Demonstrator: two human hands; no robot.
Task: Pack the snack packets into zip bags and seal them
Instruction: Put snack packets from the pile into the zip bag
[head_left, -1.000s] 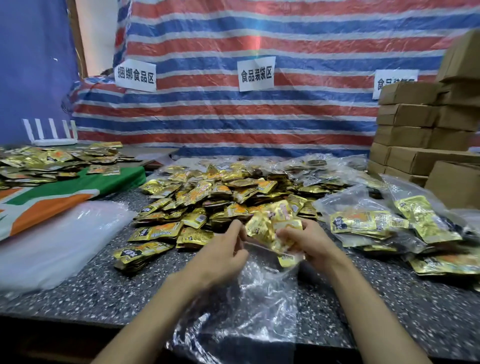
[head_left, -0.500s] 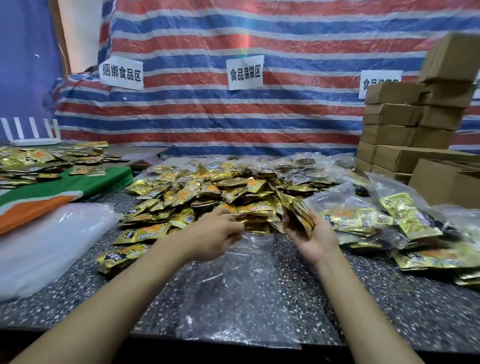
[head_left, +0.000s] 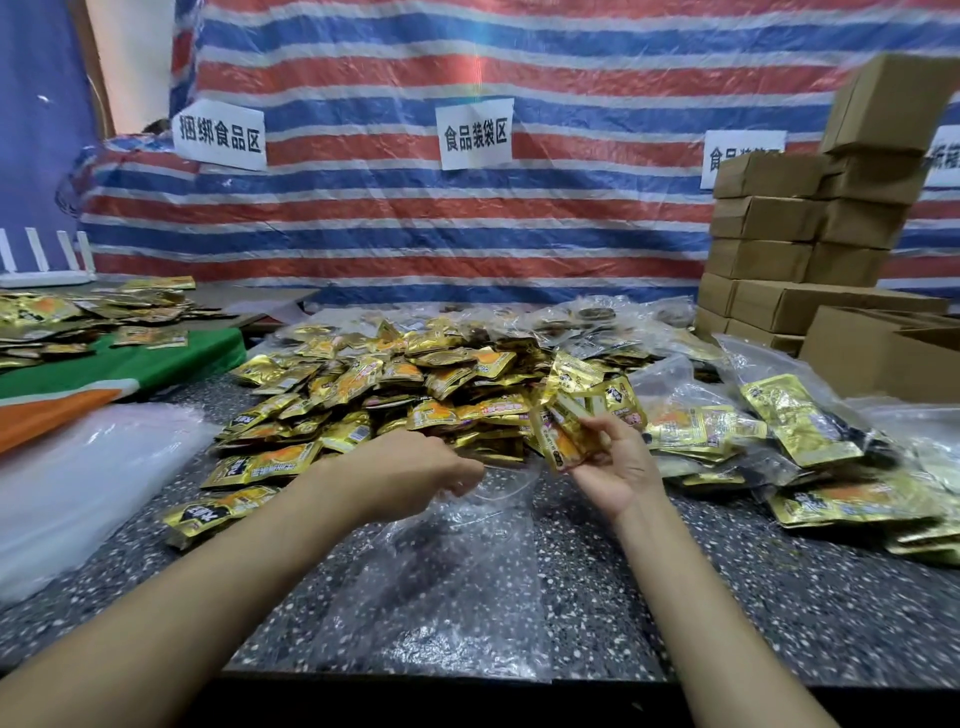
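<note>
A clear zip bag (head_left: 441, 582) lies flat on the speckled table (head_left: 753, 597) in front of me, its mouth toward the pile. My left hand (head_left: 410, 473) pinches the bag's upper edge at the mouth. My right hand (head_left: 613, 462) is palm up just right of the mouth, gripping a small bunch of gold snack packets (head_left: 566, 431) held above the opening. A big heap of loose gold packets (head_left: 395, 384) spreads behind both hands.
Filled zip bags (head_left: 789, 421) lie at the right. Brown cardboard boxes (head_left: 810, 244) are stacked at the back right. A stack of empty clear bags (head_left: 78, 483) sits at the left, beside a green and orange cloth (head_left: 104, 374) with more packets. A striped tarp hangs behind.
My right hand lifted the bunch of packets out of the bag mouth and now holds it higher, to the right. My left hand shifted along the bag's edge. The bag lies flatter.
</note>
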